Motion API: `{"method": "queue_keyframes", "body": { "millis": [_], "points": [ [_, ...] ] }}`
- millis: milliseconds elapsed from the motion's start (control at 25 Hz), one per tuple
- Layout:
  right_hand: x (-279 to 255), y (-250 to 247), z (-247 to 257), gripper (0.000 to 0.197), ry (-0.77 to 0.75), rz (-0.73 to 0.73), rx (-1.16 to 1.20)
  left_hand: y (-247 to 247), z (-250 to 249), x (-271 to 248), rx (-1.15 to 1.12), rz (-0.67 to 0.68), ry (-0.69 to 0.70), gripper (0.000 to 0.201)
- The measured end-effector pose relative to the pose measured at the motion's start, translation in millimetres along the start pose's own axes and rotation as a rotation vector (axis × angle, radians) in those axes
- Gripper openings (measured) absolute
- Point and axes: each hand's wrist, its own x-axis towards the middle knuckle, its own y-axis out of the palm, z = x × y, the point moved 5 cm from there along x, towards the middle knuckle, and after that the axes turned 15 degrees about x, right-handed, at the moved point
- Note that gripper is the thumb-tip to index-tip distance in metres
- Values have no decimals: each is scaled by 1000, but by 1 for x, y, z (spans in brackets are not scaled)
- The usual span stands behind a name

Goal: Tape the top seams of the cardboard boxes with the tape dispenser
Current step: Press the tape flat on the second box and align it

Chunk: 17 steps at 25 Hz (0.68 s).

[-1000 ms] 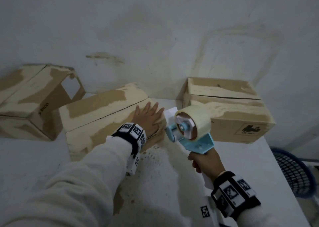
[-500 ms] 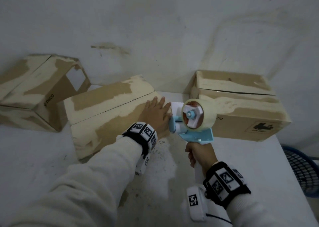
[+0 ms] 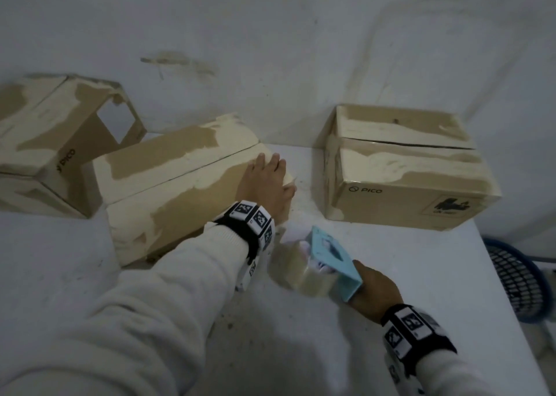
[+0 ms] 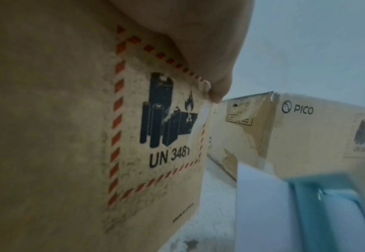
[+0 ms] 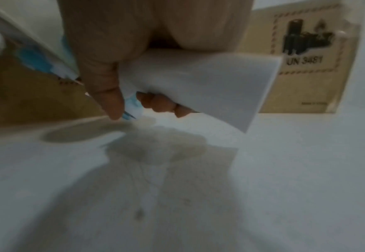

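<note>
Three worn cardboard boxes stand on the white table. My left hand lies flat with straight fingers on the right end of the middle box, and its thumb presses the top corner above the battery label. My right hand grips the white handle of the blue tape dispenser, tipped over low above the table just right of my left wrist. Its tape roll faces left. The right box shows an open dark seam across its top.
The left box is tilted beside the middle one, against the white wall. A blue mesh basket stands past the table's right edge. A stained patch marks the table between my arms.
My right hand has pulled the dispenser back from the middle box's end, down towards the table, and tipped it sideways. My left hand has stayed flat on the box.
</note>
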Motion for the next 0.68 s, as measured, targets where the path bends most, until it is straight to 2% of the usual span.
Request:
{"method": "queue_keyframes", "body": {
  "millis": [80, 160, 280, 360, 480, 600, 680],
  "points": [
    [1, 11, 2, 43, -133, 91, -197, -2, 1, 1, -29, -1, 4, 65],
    [5, 25, 5, 42, -247, 123, -346, -2, 0, 0, -57, 12, 12, 67],
    [14, 34, 14, 35, -332, 108, -415, -2, -6, -6, -68, -27, 76, 68],
    [16, 34, 23, 40, -389, 85, -391, -4, -9, -11, -76, -57, 135, 69],
    [25, 36, 22, 58, -349, 30, -441, -4, -10, -13, -42, -50, 212, 71],
    [26, 33, 27, 48, -340, -15, -404, -1, -9, -14, -1, -55, 260, 75],
    [27, 29, 33, 48, -241, -5, -440, -1, -8, -14, -46, -22, 227, 82]
  ]
}}
